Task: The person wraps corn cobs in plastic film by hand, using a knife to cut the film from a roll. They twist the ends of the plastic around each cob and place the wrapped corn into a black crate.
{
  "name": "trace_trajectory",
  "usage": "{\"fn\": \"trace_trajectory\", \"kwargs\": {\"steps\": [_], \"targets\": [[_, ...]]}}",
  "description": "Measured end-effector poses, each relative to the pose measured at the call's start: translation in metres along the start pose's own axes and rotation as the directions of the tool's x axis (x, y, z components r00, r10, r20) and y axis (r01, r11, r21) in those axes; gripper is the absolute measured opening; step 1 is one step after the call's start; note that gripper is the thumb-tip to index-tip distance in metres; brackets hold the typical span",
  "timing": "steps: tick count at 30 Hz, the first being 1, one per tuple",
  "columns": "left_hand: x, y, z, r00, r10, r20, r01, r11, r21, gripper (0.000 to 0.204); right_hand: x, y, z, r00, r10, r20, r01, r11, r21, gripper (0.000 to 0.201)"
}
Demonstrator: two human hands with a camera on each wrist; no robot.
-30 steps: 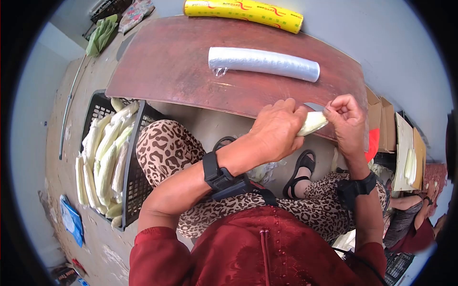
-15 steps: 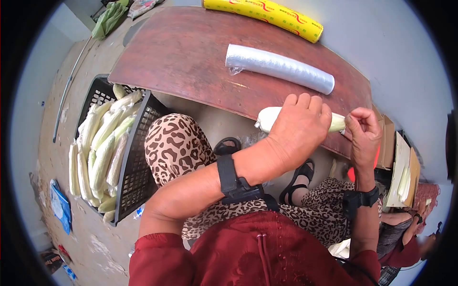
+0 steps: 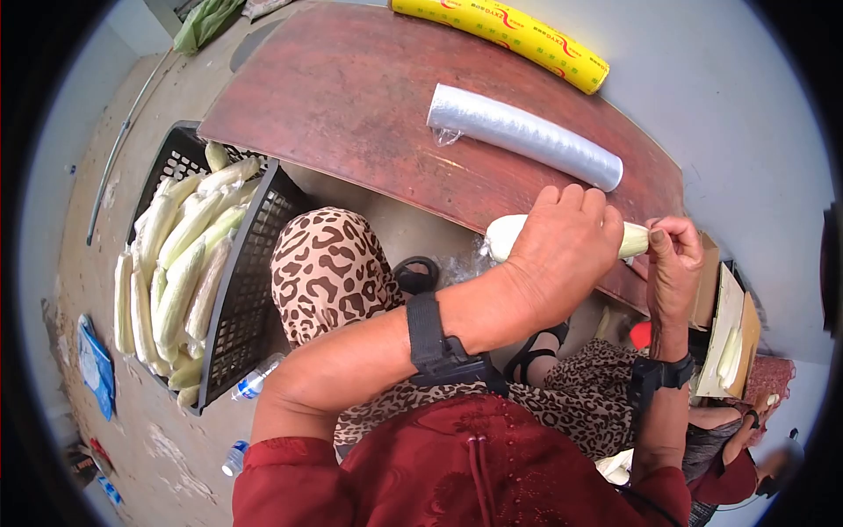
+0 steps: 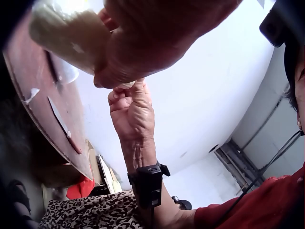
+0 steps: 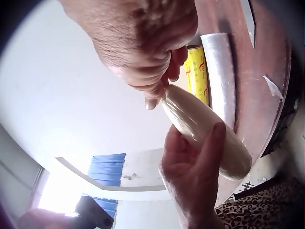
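An ear of corn (image 3: 505, 237) in pale husk, with clear film around it, is held up over the table's front edge. My left hand (image 3: 562, 246) grips it round the middle, its thumb lying along the ear in the right wrist view. The thumb and fingers of my right hand (image 3: 674, 263) pinch the narrow tip of the wrapped corn (image 5: 205, 131). Crinkled film sticks out at the thick end. Beyond the hands, a roll of clear cling film (image 3: 527, 136) lies on the table with a loose end hanging at its left.
A yellow printed roll (image 3: 509, 39) lies at the back of the reddish table (image 3: 334, 97). A knife (image 4: 62, 121) rests near the table edge. On the left stands a black crate (image 3: 241, 290) of wrapped corn. Cardboard boxes (image 3: 724, 325) and another person (image 3: 724, 439) are at the right.
The hands have turned the corn so that its thick end shows at the left, and the left hand has moved right along with it. The head view has shifted a little.
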State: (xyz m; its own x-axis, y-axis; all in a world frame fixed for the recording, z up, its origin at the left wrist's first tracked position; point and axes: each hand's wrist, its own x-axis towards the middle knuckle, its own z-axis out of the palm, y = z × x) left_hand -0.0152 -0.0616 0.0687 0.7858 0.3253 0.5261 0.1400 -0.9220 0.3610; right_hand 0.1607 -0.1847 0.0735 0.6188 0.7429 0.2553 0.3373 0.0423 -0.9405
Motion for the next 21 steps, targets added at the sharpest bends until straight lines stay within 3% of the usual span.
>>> {"fn": "trace_trajectory", "kwargs": {"steps": [11, 21], "targets": [[0.000, 0.001, 0.002, 0.997, -0.080, 0.000, 0.078, 0.973, -0.218, 0.029, 0.000, -0.006, -0.005, 0.998, -0.020, 0.052, 0.022, 0.999, -0.034, 0.024], [0.000, -0.001, 0.002, 0.996, -0.090, -0.009, 0.083, 0.955, -0.284, 0.034, -0.003, -0.016, -0.001, 0.997, -0.023, 0.070, 0.026, 0.999, -0.043, 0.007]]}}
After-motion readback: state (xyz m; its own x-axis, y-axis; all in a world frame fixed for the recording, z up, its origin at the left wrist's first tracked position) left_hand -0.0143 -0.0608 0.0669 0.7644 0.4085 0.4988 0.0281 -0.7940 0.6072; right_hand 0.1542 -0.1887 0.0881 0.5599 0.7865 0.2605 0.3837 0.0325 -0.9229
